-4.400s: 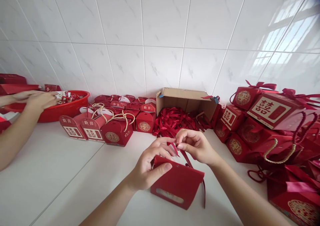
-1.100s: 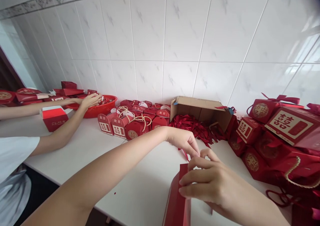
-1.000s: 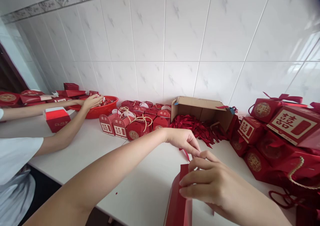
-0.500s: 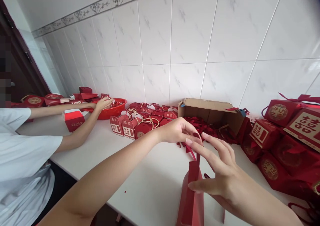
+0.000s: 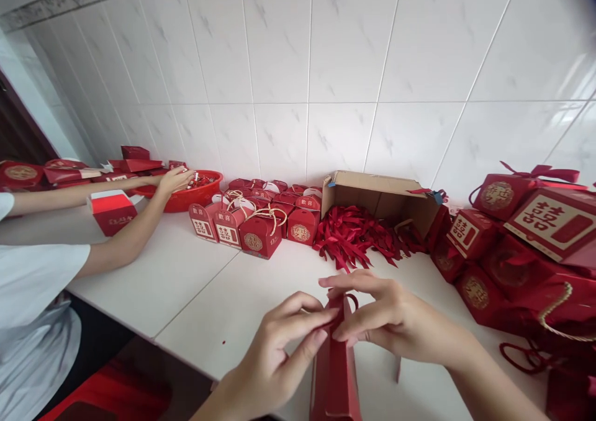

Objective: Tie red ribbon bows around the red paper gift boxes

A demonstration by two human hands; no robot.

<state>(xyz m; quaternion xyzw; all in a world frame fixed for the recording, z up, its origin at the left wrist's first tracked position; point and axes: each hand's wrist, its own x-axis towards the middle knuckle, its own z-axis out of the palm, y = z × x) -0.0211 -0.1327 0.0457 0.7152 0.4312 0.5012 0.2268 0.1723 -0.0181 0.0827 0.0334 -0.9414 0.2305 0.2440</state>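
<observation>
A red paper gift box [image 5: 336,377] stands on the table directly in front of me, its narrow top edge between my hands. My left hand [image 5: 291,340] is closed, thumb and fingertips pinching the box's upper edge from the left. From the right, my right hand [image 5: 395,309] grips the same top edge, with its thumb low and its forefinger reaching over the far end. A small dark red ribbon loop [image 5: 354,299] sticks out by my right fingers. My fingers partly hide where the ribbon meets the box.
Beyond my hands, red ribbons [image 5: 351,231] spill from a cardboard carton [image 5: 382,182] against the tiled wall. Finished-looking red boxes [image 5: 261,238] stand left of it; more boxes [image 5: 493,272] are stacked right. A co-worker's hand [image 5: 176,180] reaches into a red basin [image 5: 198,196].
My left hand has come back from above the ribbon to the box's top edge. My right hand has closed onto that edge. The view has turned slightly right and down.
</observation>
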